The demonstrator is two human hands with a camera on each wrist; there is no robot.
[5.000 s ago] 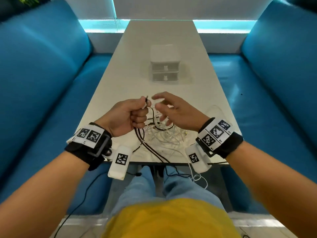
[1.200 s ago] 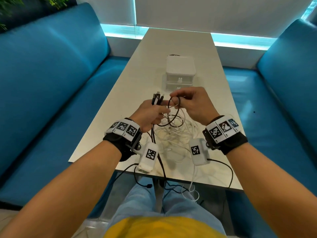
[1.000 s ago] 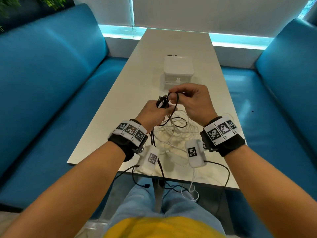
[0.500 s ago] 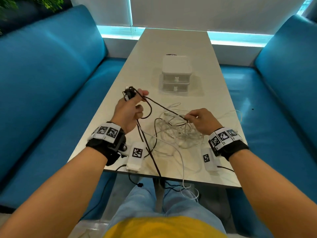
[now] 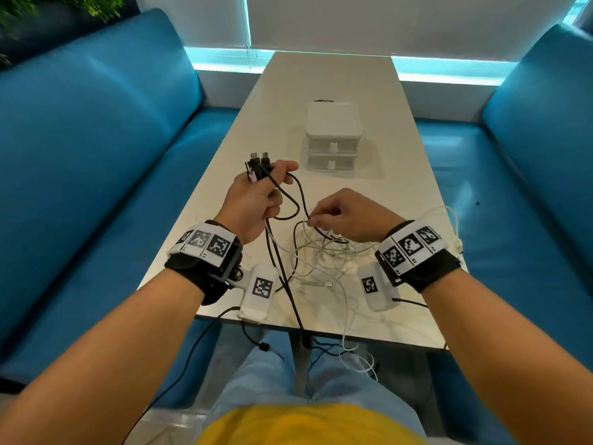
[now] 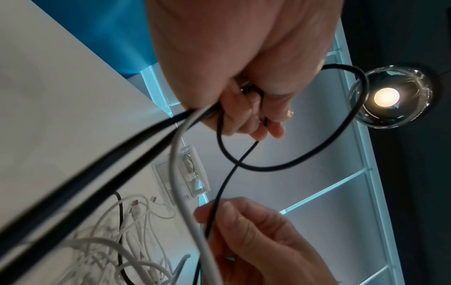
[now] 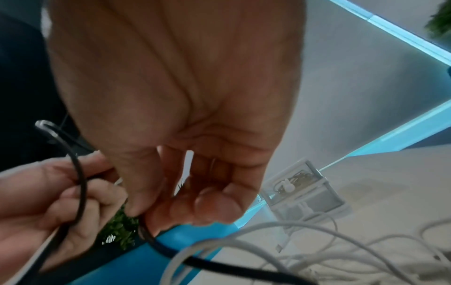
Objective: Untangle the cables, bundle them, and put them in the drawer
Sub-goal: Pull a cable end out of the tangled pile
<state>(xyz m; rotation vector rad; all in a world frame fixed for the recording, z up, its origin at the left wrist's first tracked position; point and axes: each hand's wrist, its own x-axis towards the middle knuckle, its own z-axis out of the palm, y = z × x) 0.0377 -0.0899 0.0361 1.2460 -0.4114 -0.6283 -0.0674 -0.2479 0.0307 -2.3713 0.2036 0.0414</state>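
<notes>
My left hand [image 5: 271, 176] is raised over the table and grips the plug ends of the black cables [image 5: 258, 160], which point up from my fist. A black cable [image 5: 296, 200] loops down from there to my right hand [image 5: 312, 220], which pinches it between thumb and forefinger. In the left wrist view the black cable's loop [image 6: 292, 165] hangs under my curled fingers [image 6: 244, 119], and one white cable [image 6: 180, 173] runs through the same grip. Under my right hand lies a tangle of white cables [image 5: 324, 255]. The white two-drawer unit [image 5: 332, 136] stands further back with both drawers closed.
The table [image 5: 321, 78] is long and pale, with blue sofas [image 5: 80, 155] on both sides. Black and white cable ends [image 5: 349, 345] hang over the near table edge toward my knees. A lit glass lamp [image 6: 388, 96] hangs overhead.
A second ago my hands worked close together at the plugs, then pulled apart. Since half a second ago my right hand has come back left along the black cable, nearer my left hand.
</notes>
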